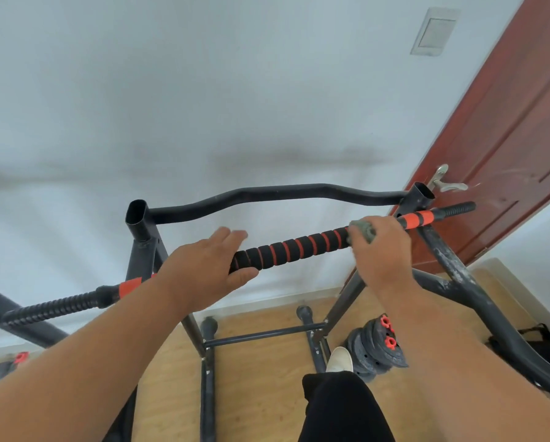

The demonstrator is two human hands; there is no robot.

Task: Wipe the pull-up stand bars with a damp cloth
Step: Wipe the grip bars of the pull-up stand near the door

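Foam grip point(294, 247), black with orange rings, wraps the middle of the bar your two hands are on, and that bar runs at a slant from a threaded black end point(52, 309) at lower left up to another threaded end point(457, 208) beside the door. Your left hand point(208, 267) lies over the lower end of the foam with the fingers nearly straight and close together across the top and the thumb tucked beneath, a loose hold rather than a tight one. Your right hand point(383, 250) is higher up the bar, fingers curled over it and bunching a grey-green cloth point(363, 229) against the foam, just short of the solid orange sleeve point(416, 218). Only a small crumpled part of the cloth shows past your knuckles. Behind the bar, the pull-up stand's curved black top bar point(277, 194) spans two open-topped uprights point(139, 224), close to the white wall point(203, 90). A scuffed, paint-flecked frame tube point(452, 266) slopes down on your right. Below, a thin crossbar point(264, 335) joins the legs above the wooden floor point(261, 378), where a stack of dark weight plates point(375, 349) with red collars lies near your white shoe point(340, 358). The red-brown door point(506, 138) carries a metal lever handle point(444, 181), and a light switch point(434, 31) sits on the wall near it.
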